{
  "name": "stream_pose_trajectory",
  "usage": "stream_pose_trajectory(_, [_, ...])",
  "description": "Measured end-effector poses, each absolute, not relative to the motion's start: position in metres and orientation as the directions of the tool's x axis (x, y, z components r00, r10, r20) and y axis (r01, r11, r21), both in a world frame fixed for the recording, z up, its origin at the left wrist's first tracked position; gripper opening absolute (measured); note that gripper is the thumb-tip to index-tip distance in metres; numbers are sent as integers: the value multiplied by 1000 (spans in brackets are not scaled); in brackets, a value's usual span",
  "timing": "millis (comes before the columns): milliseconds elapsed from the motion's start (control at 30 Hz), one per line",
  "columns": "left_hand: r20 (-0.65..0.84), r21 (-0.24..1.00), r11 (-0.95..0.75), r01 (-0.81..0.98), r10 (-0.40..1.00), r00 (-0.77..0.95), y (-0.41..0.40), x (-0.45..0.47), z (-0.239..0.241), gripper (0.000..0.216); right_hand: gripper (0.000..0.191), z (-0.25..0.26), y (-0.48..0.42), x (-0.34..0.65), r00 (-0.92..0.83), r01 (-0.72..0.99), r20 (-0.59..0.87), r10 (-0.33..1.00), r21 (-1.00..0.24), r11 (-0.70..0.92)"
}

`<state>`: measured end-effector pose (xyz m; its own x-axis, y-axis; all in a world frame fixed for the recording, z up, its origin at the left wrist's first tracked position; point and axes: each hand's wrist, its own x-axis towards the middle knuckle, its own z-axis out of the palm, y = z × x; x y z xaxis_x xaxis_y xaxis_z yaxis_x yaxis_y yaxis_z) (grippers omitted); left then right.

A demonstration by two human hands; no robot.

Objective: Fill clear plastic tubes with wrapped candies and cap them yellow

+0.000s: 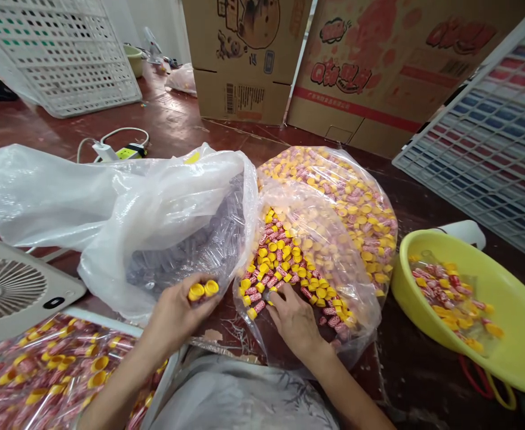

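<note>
My left hand (179, 313) is closed around two small yellow-capped pieces (203, 290), their round yellow ends facing up. It is at the mouth of a white plastic bag (163, 209) that lies on its side with clear plastic pieces inside. My right hand (295, 319) reaches into an open clear bag (365, 298) of small red-and-white patterned pieces with yellow caps (284, 254). Its fingers are drawn together among them; a small greyish round thing shows at the fingertips, but what they grip is partly hidden.
Another full clear bag (356, 197) sits behind. A yellow basin (504, 358) holds more pieces at right. A fan (15, 289) and a crate of wrapped pieces (56, 370) are at left. Cardboard boxes (244, 89), white crates (65, 54) and a power strip (130, 152) stand further back.
</note>
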<state>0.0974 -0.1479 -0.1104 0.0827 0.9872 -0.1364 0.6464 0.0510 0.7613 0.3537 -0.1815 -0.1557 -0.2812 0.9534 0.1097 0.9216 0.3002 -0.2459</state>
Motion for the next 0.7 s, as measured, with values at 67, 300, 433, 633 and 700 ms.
stream_pose_trajectory(67, [-238, 875, 110, 472, 946, 221, -166, 108, -105, 26, 6, -155, -182, 356, -223, 858, 170, 960, -433, 276])
stream_pose_trajectory(300, [-391, 914, 395, 95, 790, 472, -185, 149, -110, 24, 18, -129, -192, 341, -6, 188, 78, 997, -979, 77])
stream_pose_trajectory(433, [-355, 884, 456, -103, 798, 486, -184, 155, -110, 28, 16, -108, -197, 339, -187, 307, 198, 962, -919, 249])
stream_pose_trajectory(633, [-437, 778, 565, -273, 800, 412, -189, 154, -120, 35, 71, -118, -209, 343, -425, 583, 393, 815, -570, 579])
stream_pose_trajectory(700, [-442, 766, 578, -281, 791, 422, -188, 155, -124, 36, 68, -124, -211, 337, -410, 640, 448, 795, -480, 600])
